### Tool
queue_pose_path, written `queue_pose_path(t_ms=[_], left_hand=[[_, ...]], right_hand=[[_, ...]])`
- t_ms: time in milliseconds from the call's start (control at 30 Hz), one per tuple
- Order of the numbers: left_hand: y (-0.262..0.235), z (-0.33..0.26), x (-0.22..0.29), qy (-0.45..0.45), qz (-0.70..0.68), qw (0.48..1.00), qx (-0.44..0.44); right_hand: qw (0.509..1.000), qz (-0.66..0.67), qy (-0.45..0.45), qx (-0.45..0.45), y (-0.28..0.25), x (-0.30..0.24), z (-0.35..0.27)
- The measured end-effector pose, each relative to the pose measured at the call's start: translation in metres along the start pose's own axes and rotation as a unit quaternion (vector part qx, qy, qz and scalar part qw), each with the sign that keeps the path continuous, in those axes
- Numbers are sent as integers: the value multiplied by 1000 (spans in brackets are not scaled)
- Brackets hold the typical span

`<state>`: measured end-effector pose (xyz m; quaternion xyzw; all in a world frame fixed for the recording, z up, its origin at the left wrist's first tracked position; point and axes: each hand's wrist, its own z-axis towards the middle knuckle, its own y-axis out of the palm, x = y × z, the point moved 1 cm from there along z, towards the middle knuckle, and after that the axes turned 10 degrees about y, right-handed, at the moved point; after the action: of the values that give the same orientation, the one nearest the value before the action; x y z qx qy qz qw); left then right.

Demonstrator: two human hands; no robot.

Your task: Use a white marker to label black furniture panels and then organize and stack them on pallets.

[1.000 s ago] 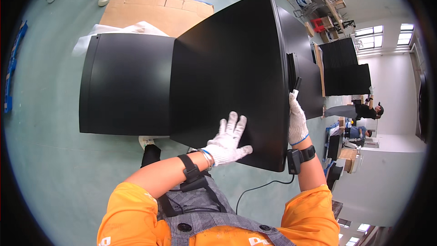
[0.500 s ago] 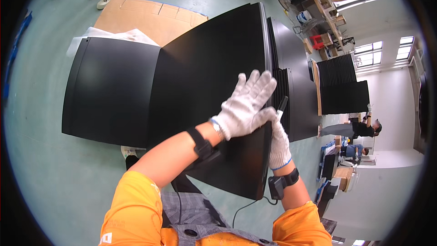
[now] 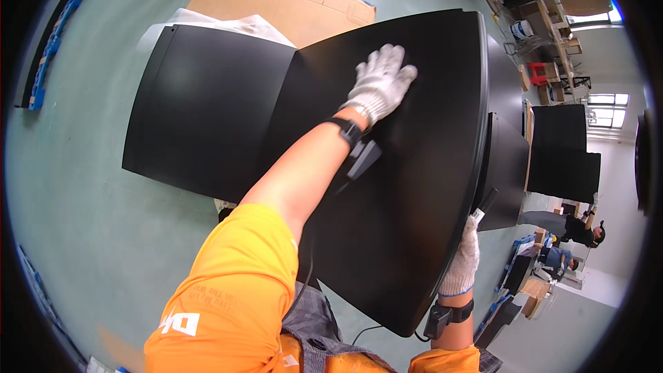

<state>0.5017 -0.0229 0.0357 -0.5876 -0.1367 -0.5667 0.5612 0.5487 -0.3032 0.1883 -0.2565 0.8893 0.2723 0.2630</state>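
A large black panel [image 3: 414,166] leans in front of me, its surface smooth and slightly shiny. My left hand [image 3: 381,83], in a white knit glove, lies flat on its upper part with the fingers stretched out. At the panel's right edge is my gloved right hand [image 3: 464,259], its fingers partly hidden behind that edge. A black marker pen [image 3: 487,200] with a white end sticks up out of the right hand. Another black panel [image 3: 210,103] lies to the left, partly covered by the large one.
Cardboard [image 3: 290,0] and white wrapping [image 3: 238,25] lie beyond the panels. More black panels [image 3: 507,152] stand close on the right. Farther right are a panel stack [image 3: 559,131] and two people [image 3: 577,228]. A blue rack [image 3: 52,48] sits on the floor at far left.
My left hand has left the panel's right edge and moved up and inward across its face. The right hand stays at the edge with the marker pen. The whole view has shifted.
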Motion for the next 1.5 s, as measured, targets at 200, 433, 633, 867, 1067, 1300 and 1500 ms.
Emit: queue_pose_path(t_ms=[200,433,633,867,1067,1300,1500], left_hand=[[10,-271,-180,-278,89,950,-109],[-59,-273,-54,-134,-7,933,-334],[-174,-206,115,-171,-120,942,-262],[-229,-208,214,-177,-2,942,-284],[-246,-207,214,-253,74,936,-232],[-259,-202,215,-278,149,920,-231],[-255,-202,216,-269,169,923,-216]], right_hand=[[1000,-3,-24,6,24,11,-6],[995,-83,-57,1,80,12,-18],[993,-67,2,-101,124,19,-32],[961,-227,-7,-161,132,41,-6],[956,-199,59,-205,166,52,-14],[954,-183,38,-234,173,63,-7],[938,-273,5,-214,168,66,-12]])
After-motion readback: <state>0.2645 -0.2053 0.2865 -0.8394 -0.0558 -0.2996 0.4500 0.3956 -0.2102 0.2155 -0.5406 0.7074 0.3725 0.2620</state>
